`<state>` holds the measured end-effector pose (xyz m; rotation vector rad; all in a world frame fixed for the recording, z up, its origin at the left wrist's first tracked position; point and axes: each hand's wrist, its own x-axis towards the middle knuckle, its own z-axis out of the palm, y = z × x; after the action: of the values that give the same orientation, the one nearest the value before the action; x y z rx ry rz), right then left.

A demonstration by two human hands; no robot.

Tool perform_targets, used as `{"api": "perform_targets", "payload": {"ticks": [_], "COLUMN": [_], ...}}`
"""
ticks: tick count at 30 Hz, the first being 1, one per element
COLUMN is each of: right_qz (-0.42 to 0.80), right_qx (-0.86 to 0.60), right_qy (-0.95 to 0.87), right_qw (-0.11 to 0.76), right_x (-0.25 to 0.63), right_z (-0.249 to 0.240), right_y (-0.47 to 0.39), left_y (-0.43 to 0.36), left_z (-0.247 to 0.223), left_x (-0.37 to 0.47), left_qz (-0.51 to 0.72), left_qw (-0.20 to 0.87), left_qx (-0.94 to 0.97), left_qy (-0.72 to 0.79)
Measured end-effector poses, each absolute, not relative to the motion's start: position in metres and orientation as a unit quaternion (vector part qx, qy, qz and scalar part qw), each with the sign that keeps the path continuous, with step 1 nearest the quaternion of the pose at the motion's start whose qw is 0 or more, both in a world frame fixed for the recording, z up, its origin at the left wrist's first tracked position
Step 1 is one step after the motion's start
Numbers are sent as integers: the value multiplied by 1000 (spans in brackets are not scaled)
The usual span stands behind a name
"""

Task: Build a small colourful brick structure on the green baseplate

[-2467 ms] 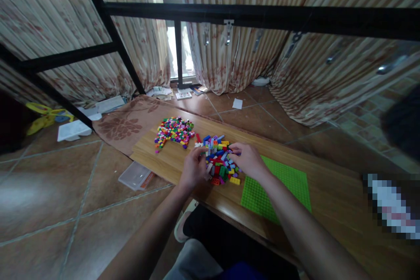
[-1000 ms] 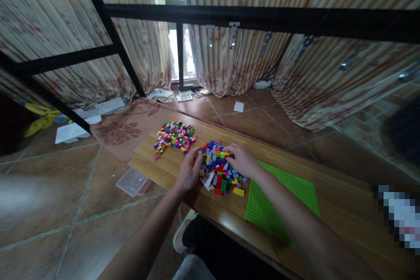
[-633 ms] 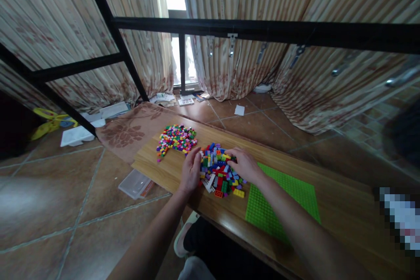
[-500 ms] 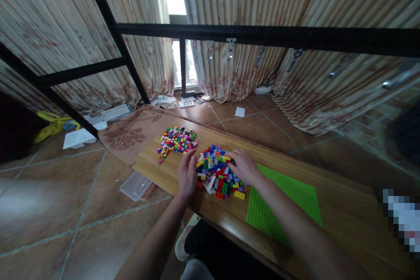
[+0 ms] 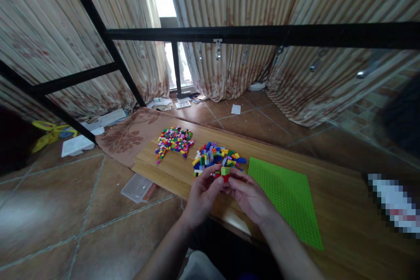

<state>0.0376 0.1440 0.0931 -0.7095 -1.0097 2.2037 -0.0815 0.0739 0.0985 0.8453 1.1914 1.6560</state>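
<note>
Both of my hands meet above the near side of a pile of mixed building bricks [image 5: 210, 155]. A light green brick [image 5: 225, 170] and a red brick [image 5: 226, 178] sit together between the fingertips, green on top. My left hand [image 5: 204, 192] grips them from the left with thumb and fingers. From the other side my right hand [image 5: 249, 193] closes on the same bricks. Whether the two are pressed fully together I cannot tell. A green studded baseplate [image 5: 285, 197] lies flat just right of my right hand.
A heap of smaller colourful bricks [image 5: 173, 142] lies on the wooden table [image 5: 154, 157], left of the larger pile. A clear plastic box [image 5: 137, 188] is on the floor at left. Black metal bars [image 5: 229, 35] cross before the curtains. A blurred-out item [image 5: 393, 203] lies at right.
My right hand has left the pile and come toward me to meet my left hand, which moved right. The red and green bricks now show between them.
</note>
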Motion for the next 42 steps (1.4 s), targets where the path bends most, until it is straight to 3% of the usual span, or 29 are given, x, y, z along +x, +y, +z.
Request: {"api": "perform_targets", "payload": {"ticks": [4, 13, 21, 27, 30, 38, 42], "right_qz": [794, 692, 726, 710, 731, 812, 811], "right_qx": [-294, -342, -332, -344, -352, -287, -296], "right_qy": [-417, -523, -472, -402, -303, -279, -271], "right_qw": [331, 362, 374, 465, 500, 425, 426], "right_x": [51, 68, 80, 70, 71, 81, 79], "right_z": [95, 106, 107, 99, 99, 108, 106], "right_y": [126, 100, 86, 75, 77, 80, 80], "left_y": [63, 42, 31, 27, 29, 37, 39], "left_z": [101, 114, 126, 112, 107, 120, 121], "left_x": [-74, -52, -47, -32, -32, -42, -34], "left_qz": [654, 600, 604, 631, 653, 630, 611], "left_qw": [464, 370, 345, 309, 350, 613, 643], "left_qx": [381, 431, 440, 395, 329, 107, 99], "left_qy": [460, 563, 568, 591, 586, 465, 452]}}
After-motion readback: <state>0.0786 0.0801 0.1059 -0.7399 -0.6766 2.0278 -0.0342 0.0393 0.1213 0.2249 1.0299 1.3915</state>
